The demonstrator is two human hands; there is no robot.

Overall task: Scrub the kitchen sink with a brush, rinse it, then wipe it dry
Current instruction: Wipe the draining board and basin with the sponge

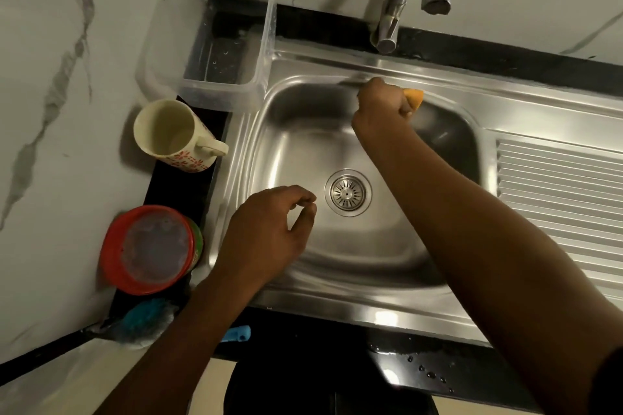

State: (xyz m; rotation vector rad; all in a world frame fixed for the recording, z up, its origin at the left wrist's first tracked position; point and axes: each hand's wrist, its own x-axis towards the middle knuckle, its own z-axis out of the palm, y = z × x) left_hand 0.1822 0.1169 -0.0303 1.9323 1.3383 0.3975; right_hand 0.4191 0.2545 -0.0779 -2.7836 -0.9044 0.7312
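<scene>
Fingers (404, 108) clench the orange cloth (414, 97), and the right hand (381, 104) presses it on the far rim of the sink (472, 101). The left hand (266, 232) hangs loose and empty over the basin. The brush (148, 317) is parked on the counter. Risk: a wide sweep cracks knuckles on the tap (391, 23).

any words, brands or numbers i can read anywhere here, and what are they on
No readable text anywhere in this view.
mug: only a red flower pattern, no words.
red-lidded tub: a strip of green side shows, too blurred to read.
sink, tap, orange cloth in the right hand: no marks show.
</scene>
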